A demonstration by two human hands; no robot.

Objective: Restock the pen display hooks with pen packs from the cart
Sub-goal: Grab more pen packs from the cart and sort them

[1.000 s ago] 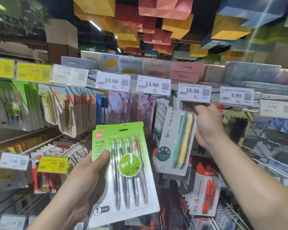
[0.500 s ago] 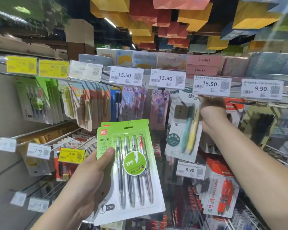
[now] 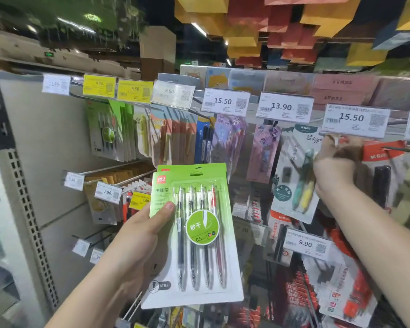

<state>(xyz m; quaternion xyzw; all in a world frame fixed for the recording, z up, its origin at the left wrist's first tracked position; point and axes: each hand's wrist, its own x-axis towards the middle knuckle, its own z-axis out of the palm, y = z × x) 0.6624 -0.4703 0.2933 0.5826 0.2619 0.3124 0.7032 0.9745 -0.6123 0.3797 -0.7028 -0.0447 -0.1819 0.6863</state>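
Green-topped stock: green pen packs (image 3: 194, 235), at least two stacked, each a clear blister of four pens, are held upright low and left of the 15.50 price tag (image 3: 356, 120); they are not yet on any hook.
Left hand: left hand (image 3: 137, 235) grips the stack by its left edge, thumb pressed on the green card front, fingers hidden behind.
Right hand: right hand (image 3: 334, 169) is raised just under the 15.50 price tag, curled at the top right of the two-pen pack (image 3: 296, 176); it is blurred, so whether it pinches the card or is letting go I cannot tell.
Two-pen pack: white card with a teal and a yellow pen, hanging below the 15.50 price tag, tilted slightly.
Matching hook: hung green packs (image 3: 109, 133) of the same look sit far left of the 15.50 price tag, under the yellow tags (image 3: 116, 87).
Step in hand: my judgement is that the hanging of the two-pen pack is at its end.
Next move: likely the right hand must take one green pack, carry it left to the matching hook, and thread the card's hanger hole over the hook tip.
Care needed: the hole is small and the neighbouring packs hang close.
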